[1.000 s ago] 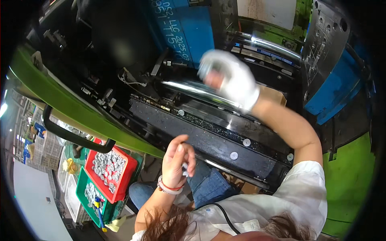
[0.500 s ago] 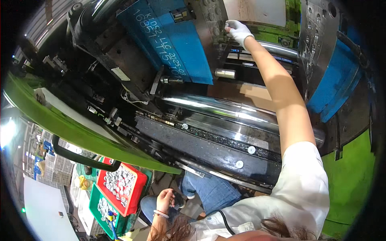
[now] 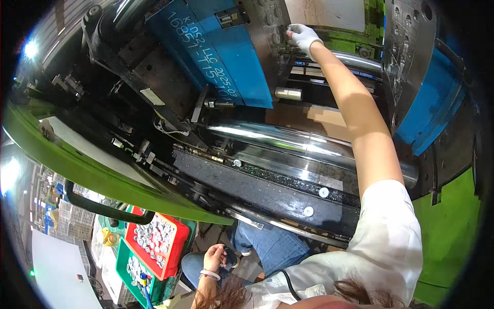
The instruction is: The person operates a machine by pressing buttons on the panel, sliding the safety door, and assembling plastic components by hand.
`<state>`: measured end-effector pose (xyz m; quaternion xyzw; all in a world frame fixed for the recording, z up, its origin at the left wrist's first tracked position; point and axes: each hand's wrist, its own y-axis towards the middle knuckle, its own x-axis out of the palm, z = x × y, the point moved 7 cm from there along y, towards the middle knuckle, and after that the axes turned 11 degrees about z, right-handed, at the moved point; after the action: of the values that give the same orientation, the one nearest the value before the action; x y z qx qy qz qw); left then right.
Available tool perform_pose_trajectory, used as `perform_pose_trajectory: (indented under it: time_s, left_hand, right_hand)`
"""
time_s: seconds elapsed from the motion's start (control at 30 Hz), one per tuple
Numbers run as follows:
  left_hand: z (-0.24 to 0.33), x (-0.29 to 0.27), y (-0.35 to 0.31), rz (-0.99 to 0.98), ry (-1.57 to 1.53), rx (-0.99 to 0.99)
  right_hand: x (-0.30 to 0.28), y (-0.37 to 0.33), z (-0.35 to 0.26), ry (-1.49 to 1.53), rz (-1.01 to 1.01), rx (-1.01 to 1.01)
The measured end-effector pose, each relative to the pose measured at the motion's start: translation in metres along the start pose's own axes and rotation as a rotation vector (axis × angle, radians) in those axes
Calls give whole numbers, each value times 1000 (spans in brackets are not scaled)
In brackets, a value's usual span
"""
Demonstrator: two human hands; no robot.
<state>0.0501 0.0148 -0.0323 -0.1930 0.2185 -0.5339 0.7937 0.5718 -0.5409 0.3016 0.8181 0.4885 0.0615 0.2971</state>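
Observation:
My right hand (image 3: 304,39), in a white glove with bare fingertips, reaches up to the face of the left steel mould half (image 3: 275,38), which is backed by a blue block (image 3: 221,56). Its fingers are pinched together against the round shapes on that face; whatever is between them is too small to make out. Low in the picture, my left hand (image 3: 213,258) is held above my lap, bare, with a bracelet at the wrist. Its fingers are curled closed, and their inside is hidden.
Opposite stands the right mould half (image 3: 404,56). Shiny tie bars (image 3: 278,138) cross below, and a steel pin (image 3: 288,93) juts out. White discs (image 3: 309,211) lie on the dark ledge. A red tray (image 3: 177,242) and a green tray (image 3: 123,257) hold several pale round parts.
The view has tilted slightly. My right hand stays at the mould face with its fingers a little shifted. My left hand remains curled over my lap.

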Motion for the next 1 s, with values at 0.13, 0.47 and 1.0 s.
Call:
perform_pose_trajectory:
  time_s: [0.13,0.47,1.0]
  left_hand:
    - [0,1,0,0,-4,1]
    - [0,5,1,-12,21,2]
    - [-5,11,1,-42,60,8]
  right_hand:
    - [5,7,10,39,-10,15]
    - [-8,-7,-22,-145,-5,-52]
    - [-7,-15,-39,-319,244,-95]
